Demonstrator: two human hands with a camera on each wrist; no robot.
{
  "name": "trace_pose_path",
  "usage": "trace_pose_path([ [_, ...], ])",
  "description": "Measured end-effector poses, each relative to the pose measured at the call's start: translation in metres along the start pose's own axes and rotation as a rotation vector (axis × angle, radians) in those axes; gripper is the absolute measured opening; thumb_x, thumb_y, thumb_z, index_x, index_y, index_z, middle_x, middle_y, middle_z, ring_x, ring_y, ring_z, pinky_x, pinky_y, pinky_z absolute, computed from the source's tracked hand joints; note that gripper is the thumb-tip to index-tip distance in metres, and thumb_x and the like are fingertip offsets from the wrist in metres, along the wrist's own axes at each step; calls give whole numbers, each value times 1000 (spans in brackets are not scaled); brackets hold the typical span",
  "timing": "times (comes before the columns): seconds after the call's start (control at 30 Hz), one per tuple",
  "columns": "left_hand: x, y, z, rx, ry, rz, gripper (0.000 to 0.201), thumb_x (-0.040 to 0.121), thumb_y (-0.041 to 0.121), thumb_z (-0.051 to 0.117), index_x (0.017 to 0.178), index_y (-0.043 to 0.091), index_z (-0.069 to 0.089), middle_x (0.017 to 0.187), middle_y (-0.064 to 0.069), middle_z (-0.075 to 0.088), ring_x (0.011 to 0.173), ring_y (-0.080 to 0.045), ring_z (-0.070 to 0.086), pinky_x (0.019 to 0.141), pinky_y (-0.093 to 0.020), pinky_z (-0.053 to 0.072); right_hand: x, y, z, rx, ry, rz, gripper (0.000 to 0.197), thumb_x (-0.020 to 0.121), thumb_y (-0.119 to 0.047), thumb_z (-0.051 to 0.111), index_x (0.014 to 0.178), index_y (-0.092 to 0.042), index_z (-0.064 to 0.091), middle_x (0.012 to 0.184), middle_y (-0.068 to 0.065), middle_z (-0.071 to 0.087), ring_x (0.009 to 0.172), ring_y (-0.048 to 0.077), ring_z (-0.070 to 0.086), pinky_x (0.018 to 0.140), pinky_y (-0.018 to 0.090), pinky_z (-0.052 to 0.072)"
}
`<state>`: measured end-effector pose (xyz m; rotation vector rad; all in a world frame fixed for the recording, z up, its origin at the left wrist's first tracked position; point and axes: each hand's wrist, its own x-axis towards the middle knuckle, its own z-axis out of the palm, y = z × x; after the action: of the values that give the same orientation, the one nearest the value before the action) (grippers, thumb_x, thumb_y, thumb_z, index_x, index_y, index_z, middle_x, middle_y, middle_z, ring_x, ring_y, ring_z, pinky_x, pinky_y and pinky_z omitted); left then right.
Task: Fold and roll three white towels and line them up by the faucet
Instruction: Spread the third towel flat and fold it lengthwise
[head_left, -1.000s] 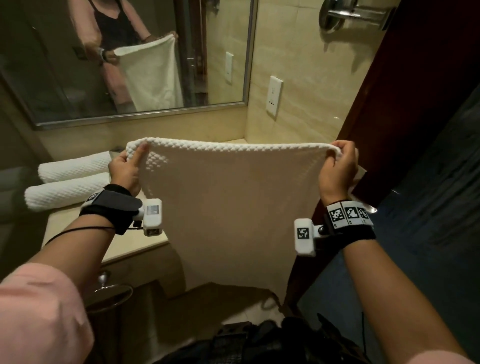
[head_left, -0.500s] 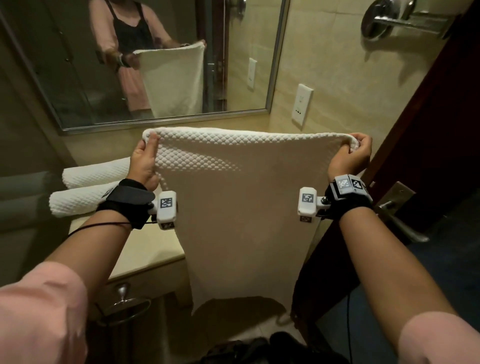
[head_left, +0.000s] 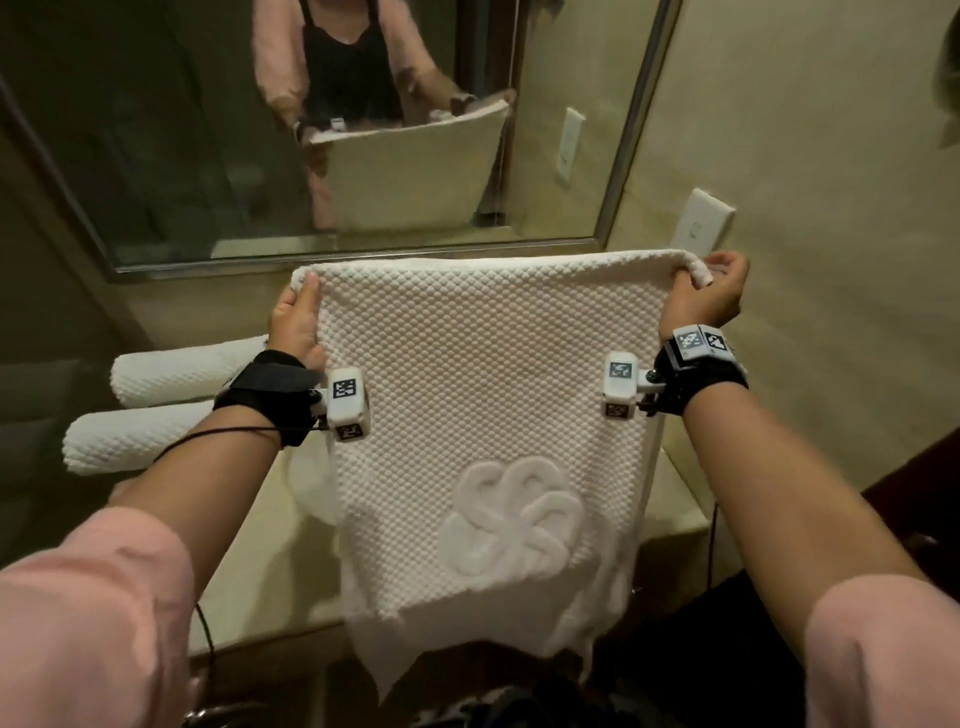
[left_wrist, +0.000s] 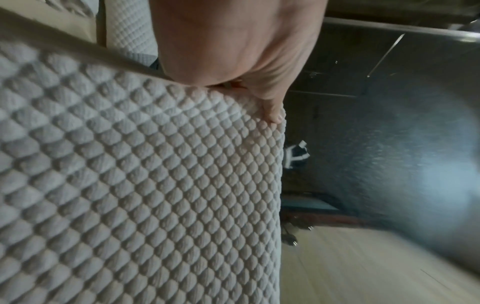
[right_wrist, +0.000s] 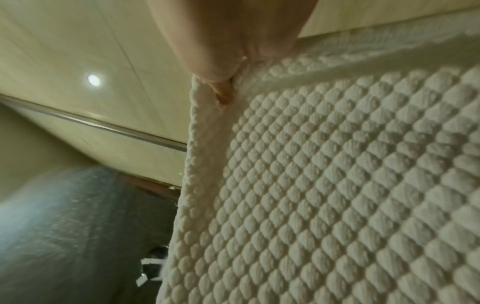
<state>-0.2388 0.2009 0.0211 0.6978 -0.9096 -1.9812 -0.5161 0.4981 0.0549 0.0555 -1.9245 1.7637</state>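
Observation:
A white waffle-textured towel (head_left: 483, 384) with a raised knot emblem hangs spread out over the counter. My left hand (head_left: 298, 317) pinches its upper left corner and my right hand (head_left: 706, 291) pinches its upper right corner. Its lower end drapes past the counter's front edge. Both wrist views show the thumbs pressed on the towel (left_wrist: 145, 185) (right_wrist: 337, 185) at its corners. Two rolled white towels (head_left: 182, 371) (head_left: 140, 441) lie side by side on the counter at the left. No faucet is in view.
A beige counter (head_left: 675, 509) runs beneath the towel, with a wall mirror (head_left: 260, 130) behind it. A white wall outlet (head_left: 701, 221) sits on the tiled wall at the right. A dark door stands at the far right.
Both hands have carried the spread towel forward over the counter. Its lower part, showing the emblem, now lies against the counter edge instead of hanging free.

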Motion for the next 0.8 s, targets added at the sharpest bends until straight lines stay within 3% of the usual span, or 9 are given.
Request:
trace_pose_path([
  [0.13,54,-28,19,69,107,-5,9,98,22,52,93,19,59,103,-11,64,98,-30,62,85,-48,53,37,37,66,-29,-130,29,24,77,-5,63,93,-17,49,87,2,64,76,15,57,66,16,45],
  [0.27,99,-46,40,94,192,-20,11,99,20,50,92,17,58,112,-18,60,117,-39,55,97,-58,44,68,68,122,-61,-207,81,25,78,-5,64,97,-16,51,87,0,62,78,14,58,73,24,47],
  [0.33,117,-54,45,115,225,-14,14,98,21,51,101,11,60,121,-22,59,117,-40,56,97,-57,45,78,80,145,-69,-246,83,26,79,-5,64,101,-12,52,85,-1,60,76,13,57,69,22,47],
  [0.43,140,-66,49,167,290,-6,29,98,20,52,122,6,56,123,-21,60,112,-36,60,94,-51,49,86,96,171,-73,-299,104,29,80,-5,64,97,-19,45,83,0,61,74,14,58,63,17,45],
  [0.63,181,-101,32,286,357,-141,35,98,28,48,130,12,51,122,-13,62,107,-28,62,93,-46,50,83,147,201,-189,-360,200,30,81,-7,67,102,-15,49,87,0,63,76,15,59,72,28,51],
  [0.7,194,-114,24,304,364,-177,37,99,29,48,132,13,49,124,-14,60,108,-29,61,95,-47,49,81,161,207,-231,-379,230,32,81,-7,67,98,-21,44,88,2,63,76,14,58,70,25,50],
  [0.8,212,-134,11,335,387,-217,38,98,29,49,132,12,49,124,-15,61,108,-30,62,95,-49,49,81,175,216,-285,-400,246,31,82,-8,68,101,-18,46,91,1,61,78,13,57,68,19,46],
])
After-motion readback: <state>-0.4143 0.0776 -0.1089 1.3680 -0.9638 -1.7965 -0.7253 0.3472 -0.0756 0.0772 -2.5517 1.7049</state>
